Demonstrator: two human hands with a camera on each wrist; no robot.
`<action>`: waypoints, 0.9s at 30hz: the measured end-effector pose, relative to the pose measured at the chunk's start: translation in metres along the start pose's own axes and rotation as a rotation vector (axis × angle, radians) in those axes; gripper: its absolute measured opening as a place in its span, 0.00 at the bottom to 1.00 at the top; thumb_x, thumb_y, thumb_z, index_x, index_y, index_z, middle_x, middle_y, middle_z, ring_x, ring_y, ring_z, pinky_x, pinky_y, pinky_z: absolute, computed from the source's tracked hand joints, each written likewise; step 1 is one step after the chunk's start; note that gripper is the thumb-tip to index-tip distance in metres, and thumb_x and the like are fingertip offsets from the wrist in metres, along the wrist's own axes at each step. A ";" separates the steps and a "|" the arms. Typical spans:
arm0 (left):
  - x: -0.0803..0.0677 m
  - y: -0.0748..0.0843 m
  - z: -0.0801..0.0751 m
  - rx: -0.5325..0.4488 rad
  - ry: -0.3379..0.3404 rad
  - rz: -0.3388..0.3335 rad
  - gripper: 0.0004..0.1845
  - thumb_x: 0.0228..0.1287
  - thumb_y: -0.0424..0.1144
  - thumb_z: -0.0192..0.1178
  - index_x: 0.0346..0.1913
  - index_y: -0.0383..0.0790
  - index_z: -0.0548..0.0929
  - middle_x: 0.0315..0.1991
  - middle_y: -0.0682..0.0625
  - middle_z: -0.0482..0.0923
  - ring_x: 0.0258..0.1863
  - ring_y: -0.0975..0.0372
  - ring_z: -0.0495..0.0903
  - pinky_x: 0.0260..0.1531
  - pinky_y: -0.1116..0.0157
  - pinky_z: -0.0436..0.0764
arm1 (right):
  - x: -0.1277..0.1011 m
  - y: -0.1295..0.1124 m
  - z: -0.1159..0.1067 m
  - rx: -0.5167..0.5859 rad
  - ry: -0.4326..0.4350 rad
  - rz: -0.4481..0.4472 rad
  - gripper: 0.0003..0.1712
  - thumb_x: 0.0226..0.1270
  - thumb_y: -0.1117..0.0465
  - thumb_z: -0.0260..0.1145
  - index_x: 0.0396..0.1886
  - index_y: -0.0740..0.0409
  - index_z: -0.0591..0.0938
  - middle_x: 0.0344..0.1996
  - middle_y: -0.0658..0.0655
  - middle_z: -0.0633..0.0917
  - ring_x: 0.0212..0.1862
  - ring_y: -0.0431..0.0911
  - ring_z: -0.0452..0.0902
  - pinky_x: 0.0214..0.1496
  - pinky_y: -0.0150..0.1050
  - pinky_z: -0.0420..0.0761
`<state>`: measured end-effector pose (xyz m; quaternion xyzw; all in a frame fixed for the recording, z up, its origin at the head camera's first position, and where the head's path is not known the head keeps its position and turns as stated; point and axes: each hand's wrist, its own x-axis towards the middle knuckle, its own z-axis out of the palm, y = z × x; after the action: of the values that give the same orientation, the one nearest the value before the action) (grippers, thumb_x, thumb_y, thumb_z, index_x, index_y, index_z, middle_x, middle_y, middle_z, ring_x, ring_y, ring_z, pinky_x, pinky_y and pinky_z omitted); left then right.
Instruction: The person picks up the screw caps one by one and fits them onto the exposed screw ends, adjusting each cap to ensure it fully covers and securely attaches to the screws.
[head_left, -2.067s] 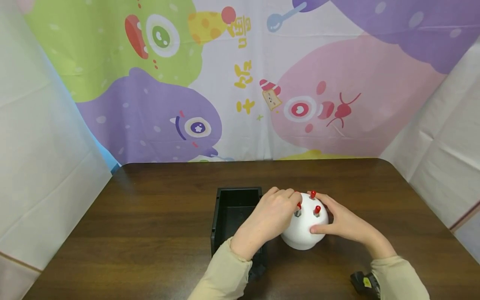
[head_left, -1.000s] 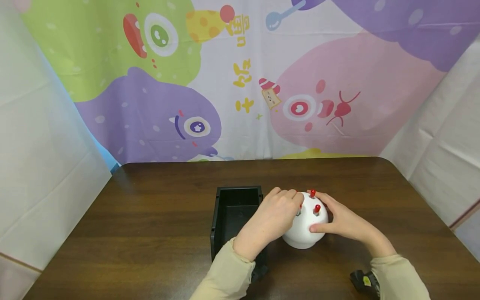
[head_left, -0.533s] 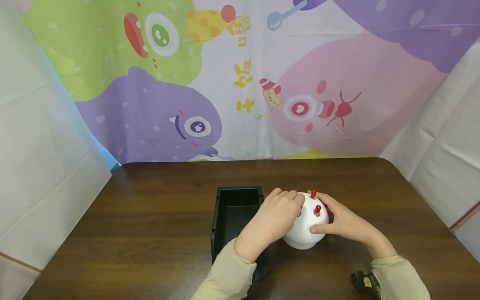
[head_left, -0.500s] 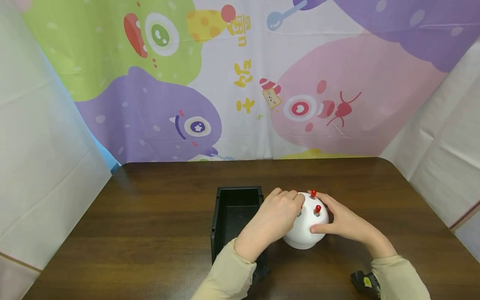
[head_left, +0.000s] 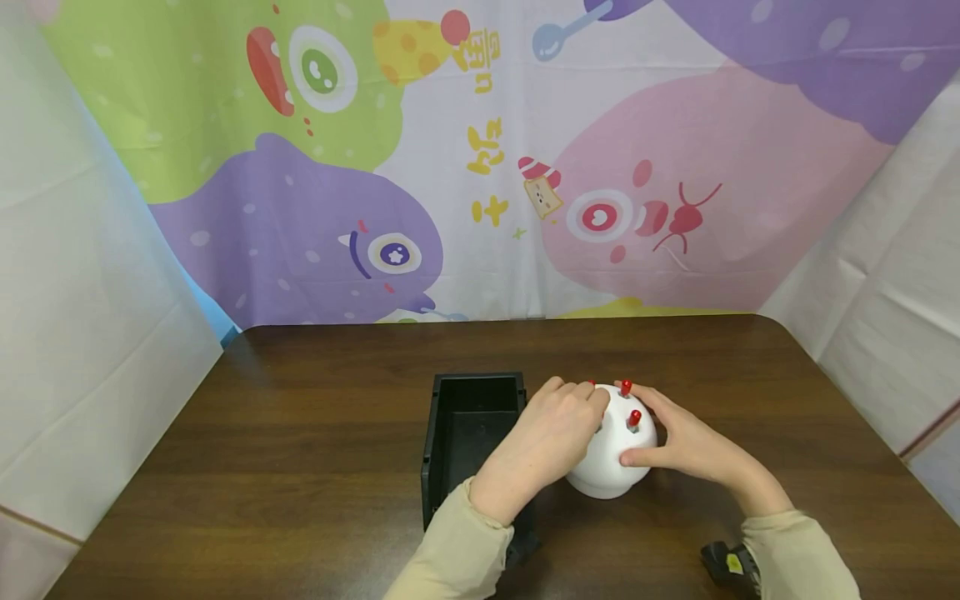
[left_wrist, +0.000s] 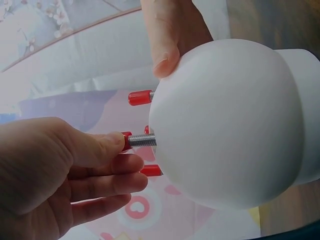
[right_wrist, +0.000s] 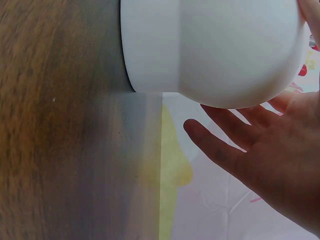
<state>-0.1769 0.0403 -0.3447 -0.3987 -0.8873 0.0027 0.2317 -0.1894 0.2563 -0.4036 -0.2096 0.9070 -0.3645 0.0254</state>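
A white dome (head_left: 611,471) stands on the brown table (head_left: 300,450), with several red-capped screws (head_left: 634,417) sticking out of its top. My left hand (head_left: 547,442) pinches one screw (left_wrist: 142,140) between thumb and fingers; its red cap is mostly covered. Two other screws (left_wrist: 140,97) stand free beside it. My right hand (head_left: 690,446) holds the dome from the right, thumb pressed on its front and fingers along its far side. In the right wrist view the dome (right_wrist: 210,50) fills the top, with the right hand's fingers (right_wrist: 235,145) stretched beside it.
An open black tray (head_left: 477,379) lies just left of the dome, partly under my left forearm. A small black object (head_left: 723,562) lies by my right sleeve at the table's near edge. A cartoon-printed cloth hangs behind the table and white sheets hang at both sides.
My left fingers have closed further over the pinched screw, so its red cap no longer shows in the head view. The dome and right hand have barely moved.
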 end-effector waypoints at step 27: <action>0.000 0.003 0.001 0.044 0.021 0.004 0.07 0.56 0.37 0.61 0.39 0.42 0.79 0.31 0.54 0.80 0.28 0.66 0.78 0.31 0.71 0.69 | 0.000 0.000 0.001 -0.012 0.003 0.003 0.50 0.46 0.47 0.72 0.65 0.60 0.59 0.60 0.60 0.68 0.56 0.51 0.68 0.52 0.48 0.71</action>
<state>-0.1751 0.0421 -0.3464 -0.3951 -0.8838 0.0184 0.2497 -0.1895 0.2562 -0.4043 -0.2080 0.9095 -0.3592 0.0233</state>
